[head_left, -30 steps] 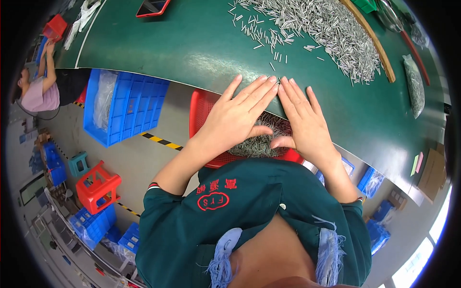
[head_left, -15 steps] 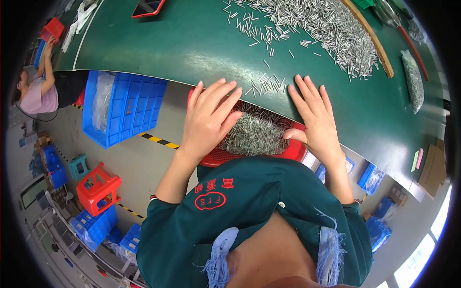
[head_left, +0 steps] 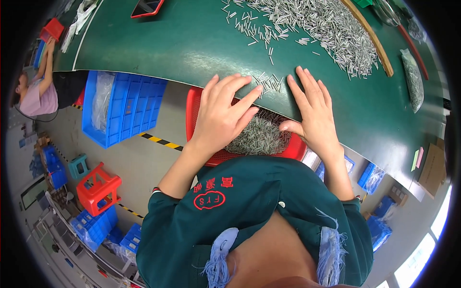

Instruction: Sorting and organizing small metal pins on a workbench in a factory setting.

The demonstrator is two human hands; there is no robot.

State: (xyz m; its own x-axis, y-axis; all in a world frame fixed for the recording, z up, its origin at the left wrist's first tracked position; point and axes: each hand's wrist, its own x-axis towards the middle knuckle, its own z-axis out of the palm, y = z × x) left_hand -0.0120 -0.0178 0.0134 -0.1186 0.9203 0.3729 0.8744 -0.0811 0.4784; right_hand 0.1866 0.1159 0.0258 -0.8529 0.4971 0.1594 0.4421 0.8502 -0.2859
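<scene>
"Two hands: how do they stand?"

"Wide, both. The left hand [head_left: 218, 117] has its fingers spread and slightly bent; the right hand [head_left: 313, 113] has long, parted fingers, the thumb out to its left."

"Where are the metal pins?"

"A small cluster [head_left: 270, 82] lies on the green desk [head_left: 182, 48] between the hands, by the left index fingertip and just beside the right fingers. I can't tell whether that fingertip touches."

"Below the hands?"

"A red basket [head_left: 192, 105], past the desk's edge, holding a heap of pins [head_left: 259, 134]. Beyond the right hand, a big pile [head_left: 331, 38] spreads against a wooden strip [head_left: 372, 38]."

"Any writing?"

"Nearer the body than the left hand, the dark green shirt [head_left: 259, 187] bears red stitched characters [head_left: 213, 184] and, beside them, letters within a red outlined badge [head_left: 209, 200], upside down from here."

"Labels?"

"Well to the right of the right hand are a green slip [head_left: 414, 162] and a pink slip [head_left: 420, 159]; any writing there is too small to read."
</scene>
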